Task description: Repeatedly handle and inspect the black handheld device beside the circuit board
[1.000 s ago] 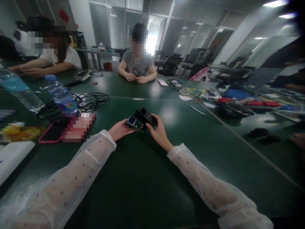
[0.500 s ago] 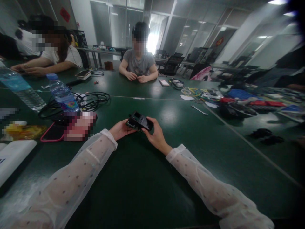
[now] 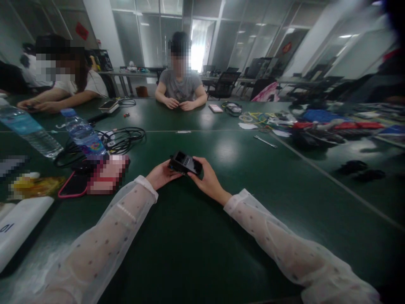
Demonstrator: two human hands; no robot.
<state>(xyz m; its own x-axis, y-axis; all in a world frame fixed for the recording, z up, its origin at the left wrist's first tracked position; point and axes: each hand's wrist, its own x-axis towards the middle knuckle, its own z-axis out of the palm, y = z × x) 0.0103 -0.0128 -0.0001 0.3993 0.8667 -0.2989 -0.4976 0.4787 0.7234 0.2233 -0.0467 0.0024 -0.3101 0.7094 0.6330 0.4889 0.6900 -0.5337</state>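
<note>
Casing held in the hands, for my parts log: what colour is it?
The casing is black, as the head view, the only one, shows.
</note>
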